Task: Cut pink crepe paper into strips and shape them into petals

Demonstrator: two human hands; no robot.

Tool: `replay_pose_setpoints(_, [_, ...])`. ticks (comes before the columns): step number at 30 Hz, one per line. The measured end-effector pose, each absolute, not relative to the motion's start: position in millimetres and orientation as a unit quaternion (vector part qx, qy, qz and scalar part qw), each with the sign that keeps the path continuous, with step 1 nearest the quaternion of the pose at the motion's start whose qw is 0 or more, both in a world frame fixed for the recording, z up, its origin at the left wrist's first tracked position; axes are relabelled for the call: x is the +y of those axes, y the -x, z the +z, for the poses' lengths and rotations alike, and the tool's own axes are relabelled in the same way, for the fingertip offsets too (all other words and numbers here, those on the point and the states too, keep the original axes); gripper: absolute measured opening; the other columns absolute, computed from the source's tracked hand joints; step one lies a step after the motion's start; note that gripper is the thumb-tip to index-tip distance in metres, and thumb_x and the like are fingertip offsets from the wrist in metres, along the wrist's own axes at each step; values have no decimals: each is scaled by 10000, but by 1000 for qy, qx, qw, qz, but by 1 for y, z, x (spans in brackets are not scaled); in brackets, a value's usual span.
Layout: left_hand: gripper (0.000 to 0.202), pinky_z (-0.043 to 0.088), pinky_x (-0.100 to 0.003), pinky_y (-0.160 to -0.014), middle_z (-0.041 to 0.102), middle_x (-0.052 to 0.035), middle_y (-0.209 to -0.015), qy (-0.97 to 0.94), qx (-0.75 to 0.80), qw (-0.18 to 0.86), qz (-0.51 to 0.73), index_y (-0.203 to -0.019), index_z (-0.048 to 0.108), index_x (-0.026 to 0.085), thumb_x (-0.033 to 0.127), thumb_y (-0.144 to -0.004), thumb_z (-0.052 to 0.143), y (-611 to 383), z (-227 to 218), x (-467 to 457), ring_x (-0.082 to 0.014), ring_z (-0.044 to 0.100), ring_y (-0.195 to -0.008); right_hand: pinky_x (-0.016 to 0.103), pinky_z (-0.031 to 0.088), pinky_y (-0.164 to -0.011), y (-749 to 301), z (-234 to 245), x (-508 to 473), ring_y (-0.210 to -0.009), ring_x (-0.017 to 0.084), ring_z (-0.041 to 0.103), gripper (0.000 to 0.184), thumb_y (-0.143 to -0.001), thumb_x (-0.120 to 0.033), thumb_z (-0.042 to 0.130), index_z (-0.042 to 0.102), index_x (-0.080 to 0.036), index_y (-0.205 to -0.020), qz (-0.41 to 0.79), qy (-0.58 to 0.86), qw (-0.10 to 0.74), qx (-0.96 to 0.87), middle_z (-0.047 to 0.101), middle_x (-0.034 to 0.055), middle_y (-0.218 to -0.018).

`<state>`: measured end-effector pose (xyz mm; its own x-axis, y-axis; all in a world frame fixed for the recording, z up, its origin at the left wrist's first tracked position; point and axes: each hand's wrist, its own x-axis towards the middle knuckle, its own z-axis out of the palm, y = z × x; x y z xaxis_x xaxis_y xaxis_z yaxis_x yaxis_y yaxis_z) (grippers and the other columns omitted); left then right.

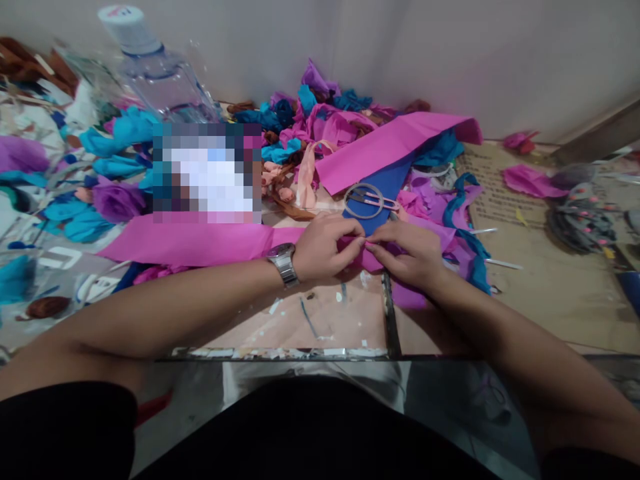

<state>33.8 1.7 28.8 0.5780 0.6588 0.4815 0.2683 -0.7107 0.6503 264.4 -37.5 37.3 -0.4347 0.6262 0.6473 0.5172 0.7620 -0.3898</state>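
My left hand [325,250], with a metal watch on its wrist, and my right hand [410,257] meet at the middle of the table. Both pinch a small piece of magenta crepe paper [367,257] between their fingertips. A long strip of the same magenta paper [200,243] runs left from my left hand. Just behind the hands lie scissors with a round grey handle [364,200] on a blue paper sheet [387,187]. A larger magenta sheet [395,147] lies behind that.
Heaps of crepe paper flowers and scraps in teal, purple and pink [115,167] crowd the left and back. A clear plastic water bottle [155,73] stands at the back left. A dark tangle of wire with pink beads [583,220] lies right. A wall [400,47] closes the back.
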Motion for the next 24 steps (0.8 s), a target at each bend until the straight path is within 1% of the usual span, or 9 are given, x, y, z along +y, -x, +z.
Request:
replay_pose_setpoints(7, [189, 448, -368, -822, 723, -20, -834, -846, 273, 266, 372, -915, 697, 206, 321, -1011, 581, -34, 28, 2, -184, 632, -784, 379, 646, -814, -264, 38, -38, -883, 218, 781, 136, -976, -221, 761, 783, -279, -1097, 84, 340, 412, -841, 832, 36, -982])
replay_pose_setpoints(13, [199, 461, -383, -851, 743, -28, -853, -853, 276, 254, 363, -928, 697, 214, 340, -1019, 574, -33, 28, 1, -196, 654, -805, 424, 654, -803, -263, 38, -38, -879, 235, 770, 69, -989, -271, 739, 763, -291, -1050, 90, 364, 409, -832, 817, 43, -967])
replay_pose_setpoints(18, [203, 463, -390, -871, 766, -36, -896, -855, 274, 249, 363, -955, 715, 215, 348, -1025, 579, -33, 29, 1, -203, 671, -839, 455, 647, -865, -262, 37, -38, -955, 252, 747, 49, -955, -311, 775, 773, -270, -982, 54, 388, 425, -816, 769, 87, -1062])
replay_pose_setpoints(24, [231, 452, -386, -858, 770, -38, -910, -858, 263, 247, 365, -966, 721, 210, 367, -1040, 567, -33, 28, 1, -205, 685, -872, 460, 624, -910, -262, 37, -37, -1016, 251, 724, 49, -970, -266, 747, 732, -256, -1016, 61, 374, 425, -822, 733, 93, -1098])
